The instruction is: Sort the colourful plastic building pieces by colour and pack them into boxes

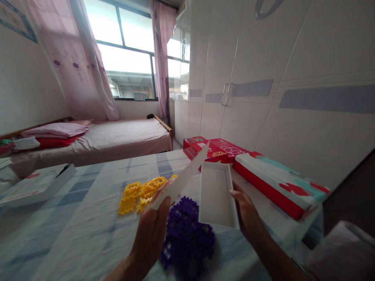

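My left hand (156, 218) grips a thin white panel (184, 175), tilted and seen nearly edge-on; it looks like a box lid. In my right hand (244, 207) is a shallow white box (216, 195), its bare inside turned towards me and my fingers on its right wall. Between my forearms lies a pile of purple interlocking plastic pieces (187, 230) with notched edges. Yellow pieces of the same kind (131, 195) lie just beyond my left hand, which partly hides them.
Red boxes (205, 148) and a white, red and teal box (275, 179) stand along the table's right back. A white box (41, 183) sits at the left on the blue-striped tablecloth (79, 222). Beyond are a bed (131, 134) and a white wardrobe (252, 117).
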Demonstrator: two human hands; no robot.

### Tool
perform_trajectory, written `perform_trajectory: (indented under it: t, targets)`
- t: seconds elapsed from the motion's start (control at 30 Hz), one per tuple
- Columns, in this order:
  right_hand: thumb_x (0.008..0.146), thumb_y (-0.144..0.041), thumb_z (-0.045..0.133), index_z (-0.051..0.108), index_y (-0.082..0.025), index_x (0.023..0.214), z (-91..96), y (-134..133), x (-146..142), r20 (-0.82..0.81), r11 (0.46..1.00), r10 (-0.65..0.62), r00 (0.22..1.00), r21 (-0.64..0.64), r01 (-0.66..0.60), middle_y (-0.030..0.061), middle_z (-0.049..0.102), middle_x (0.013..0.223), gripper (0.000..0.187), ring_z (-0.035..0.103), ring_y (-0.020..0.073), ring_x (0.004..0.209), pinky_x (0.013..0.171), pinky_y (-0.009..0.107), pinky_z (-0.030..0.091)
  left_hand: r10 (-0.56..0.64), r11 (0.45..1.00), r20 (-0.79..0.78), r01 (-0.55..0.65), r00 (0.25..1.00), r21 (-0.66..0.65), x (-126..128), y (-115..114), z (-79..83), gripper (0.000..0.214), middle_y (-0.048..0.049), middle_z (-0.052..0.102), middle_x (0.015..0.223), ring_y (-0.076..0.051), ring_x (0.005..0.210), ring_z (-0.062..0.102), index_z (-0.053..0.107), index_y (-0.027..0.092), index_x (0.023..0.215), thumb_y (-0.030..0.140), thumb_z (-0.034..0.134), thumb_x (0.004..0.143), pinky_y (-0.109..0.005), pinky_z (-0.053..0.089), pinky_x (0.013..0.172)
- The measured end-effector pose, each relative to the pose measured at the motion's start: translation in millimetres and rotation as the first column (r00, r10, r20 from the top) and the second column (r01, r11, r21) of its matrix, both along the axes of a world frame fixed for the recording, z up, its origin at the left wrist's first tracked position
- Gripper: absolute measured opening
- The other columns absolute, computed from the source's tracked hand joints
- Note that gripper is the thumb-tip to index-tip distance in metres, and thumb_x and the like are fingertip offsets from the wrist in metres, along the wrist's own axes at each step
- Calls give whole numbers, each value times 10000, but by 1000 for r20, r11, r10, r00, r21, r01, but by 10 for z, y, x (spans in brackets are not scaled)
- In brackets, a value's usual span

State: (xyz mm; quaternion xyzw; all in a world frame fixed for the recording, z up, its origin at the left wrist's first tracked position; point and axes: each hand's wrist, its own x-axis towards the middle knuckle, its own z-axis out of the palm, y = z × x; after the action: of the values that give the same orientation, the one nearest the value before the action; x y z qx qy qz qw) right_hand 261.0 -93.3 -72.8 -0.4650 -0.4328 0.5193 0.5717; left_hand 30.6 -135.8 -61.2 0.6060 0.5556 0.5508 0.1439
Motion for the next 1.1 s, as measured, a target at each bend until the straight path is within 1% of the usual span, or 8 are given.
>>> perform_trajectory:
  t: [0.07, 0.2, 0.37, 0.53, 0.73, 0.9, 1.0, 1.1]
  targets:
    - [787, -413, 467, 538, -187, 1236, 7, 194, 365, 281, 997, -81, 956, 20, 79, 73, 659, 1105, 508, 601, 283, 1015, 820, 379, 495, 128, 991, 69, -125, 989, -38, -157, 73, -15, 534, -92, 663, 732, -250, 751, 613, 667, 113, 892, 586, 432, 809, -357, 509, 725]
    - [806, -461, 438, 579, -134, 1191, -68, 586, 1030, 687, 989, -139, 714, 137, 60, 109, 603, 1211, 524, 530, 284, 1139, 980, 387, 395, 242, 968, 252, -215, 937, -132, -437, 270, -230, 571, -56, 614, 647, -202, 619, 560, 627, 98, 844, 638, 472, 748, -300, 466, 563]
    - [824, -462, 391, 613, -158, 1143, -169, 865, 1354, 835, 985, -6, 550, 99, -140, 107, 667, 1089, 493, 622, 265, 981, 876, 375, 466, 234, 970, 411, -182, 881, -162, -627, 499, -616, 535, -34, 606, 657, -191, 627, 568, 619, 97, 868, 604, 527, 724, -276, 465, 552]
    - [817, -417, 374, 647, -142, 1093, -176, 997, 1338, 902, 974, 15, 432, 84, -208, 117, 669, 1084, 476, 634, 267, 956, 854, 375, 472, 197, 975, 381, -142, 903, -170, -613, 534, -685, 512, -28, 615, 699, -184, 609, 565, 600, 118, 919, 584, 546, 714, -277, 479, 544]
    - [863, -384, 343, 575, -143, 1222, -166, 980, 1190, 917, 969, 35, 398, 67, -240, 103, 633, 1171, 491, 593, 249, 1064, 903, 355, 446, 203, 978, 261, -182, 944, -104, -552, 539, -649, 524, -83, 627, 950, -239, 851, 615, 519, 133, 1116, 508, 543, 750, -364, 502, 792]
    - [866, -377, 375, 576, -187, 1229, -58, 842, 935, 909, 945, 88, 408, 54, -324, 77, 643, 1159, 456, 588, 239, 1071, 905, 347, 445, 196, 980, 230, -183, 953, -77, -536, 552, -622, 718, -133, 582, 1176, -263, 1066, 575, 292, 134, 1369, 407, 572, 767, -422, 409, 978]
    - [867, -400, 410, 569, -211, 1238, 48, 784, 770, 865, 930, 114, 489, 81, -359, 59, 629, 1184, 446, 584, 236, 1073, 904, 349, 448, 256, 966, 193, -247, 947, -70, -548, 546, -606, 867, -204, 405, 1387, -309, 1279, 399, 142, 94, 1436, 422, 590, 770, -457, 296, 1069]
    - [849, -402, 460, 564, -215, 1239, 158, 737, 540, 754, 939, 146, 640, 98, -330, 55, 618, 1202, 445, 582, 239, 1071, 918, 372, 446, 392, 919, 75, -393, 917, 0, -586, 514, -550, 989, -218, 123, 1514, -326, 1398, 109, 57, 53, 1453, 438, 627, 742, -463, 98, 1137]
